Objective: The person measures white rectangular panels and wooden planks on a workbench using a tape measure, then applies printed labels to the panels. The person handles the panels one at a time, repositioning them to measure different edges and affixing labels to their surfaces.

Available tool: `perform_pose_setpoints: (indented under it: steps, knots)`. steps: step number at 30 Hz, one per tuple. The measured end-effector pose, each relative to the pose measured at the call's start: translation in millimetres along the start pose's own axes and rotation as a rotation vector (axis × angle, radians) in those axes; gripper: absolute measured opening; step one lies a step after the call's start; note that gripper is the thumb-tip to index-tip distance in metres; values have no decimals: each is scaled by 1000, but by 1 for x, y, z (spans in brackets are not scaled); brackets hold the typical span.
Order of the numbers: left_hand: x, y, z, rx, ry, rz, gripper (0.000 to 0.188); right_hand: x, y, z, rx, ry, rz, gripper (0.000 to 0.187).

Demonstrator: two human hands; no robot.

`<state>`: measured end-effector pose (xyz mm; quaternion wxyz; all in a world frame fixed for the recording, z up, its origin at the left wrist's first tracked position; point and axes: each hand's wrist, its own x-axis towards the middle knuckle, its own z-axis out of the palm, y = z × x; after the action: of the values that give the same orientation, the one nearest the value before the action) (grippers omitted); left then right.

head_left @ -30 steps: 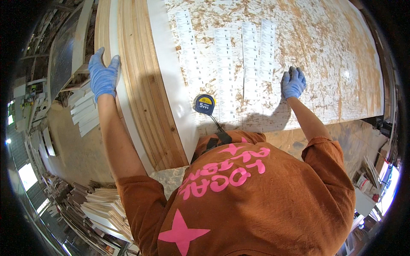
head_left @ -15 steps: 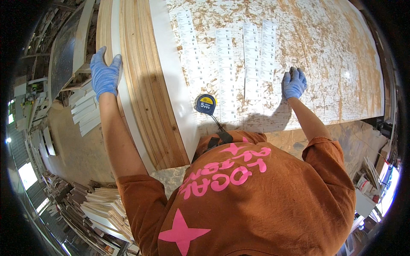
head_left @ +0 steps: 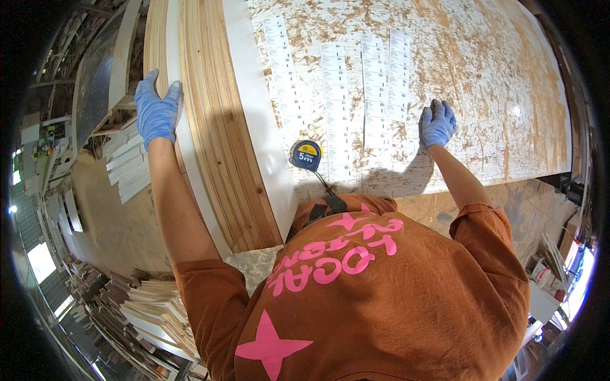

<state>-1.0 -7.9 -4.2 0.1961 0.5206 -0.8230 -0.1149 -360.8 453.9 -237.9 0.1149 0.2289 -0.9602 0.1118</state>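
Observation:
My left hand (head_left: 156, 109), in a blue glove, lies on the far left strips of a row of wooden strips (head_left: 219, 133) with white faces. Its thumb and fingers are spread. My right hand (head_left: 438, 124), gloved in blue with dark fingertips, rests on a large white, brown-smeared panel (head_left: 489, 95). Those fingers are curled in, and nothing shows in them. Between the hands, a dark blue and yellow tape measure (head_left: 305, 155) sits by the strips with its cord toward me. Several label strips (head_left: 335, 95) of printed paper lie in columns on the panel.
Left of the strips stands a dark panel in a wooden frame (head_left: 98, 70), with white slats (head_left: 128, 162) below it. A pile of thin wooden offcuts (head_left: 159, 311) lies at the lower left. More scrap and a white box (head_left: 543, 276) are at the right.

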Motion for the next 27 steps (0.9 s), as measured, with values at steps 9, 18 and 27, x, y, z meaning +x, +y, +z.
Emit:
perform_pose_setpoints:
  steps: [9, 18, 27]
  knots:
    - [3, -7, 3, -14, 11, 33, 61, 0, 2, 3, 10, -11, 5, 43]
    - [1, -3, 2, -28, 19, 23, 60, 0, 1, 1, 32, 0, 0, 43]
    - [0, 1, 2, -3, 27, -15, 60, 0, 4, 4, 28, -1, -5, 43]
